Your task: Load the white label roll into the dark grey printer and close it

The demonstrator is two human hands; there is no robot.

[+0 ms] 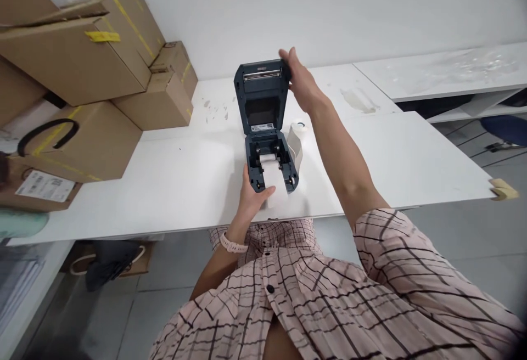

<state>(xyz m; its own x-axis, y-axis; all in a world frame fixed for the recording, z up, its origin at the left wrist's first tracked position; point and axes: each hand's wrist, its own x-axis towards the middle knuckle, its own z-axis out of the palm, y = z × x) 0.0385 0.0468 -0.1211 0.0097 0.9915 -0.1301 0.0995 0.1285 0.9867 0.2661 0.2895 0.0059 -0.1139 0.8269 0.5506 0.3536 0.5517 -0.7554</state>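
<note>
A dark label printer [265,102] stands on the white table with its lid raised, and the underside of the lid faces me. White label paper [275,179] runs from the roll inside and hangs over the front edge. My left hand [252,194] grips the front left corner of the base, its thumb pressed on the paper. At the lid's upper right corner, my right hand [301,81] holds the raised lid; some of its fingers are hidden behind it. Beside the printer on the right is a white roll [297,132], partly hidden.
Cardboard boxes [74,58] with yellow tape are piled on the left of the white table [185,184]. Clear plastic [473,69] lies on the far right surface. A blue stool [506,128] is at the right, and a dark bag [113,261] sits under the table.
</note>
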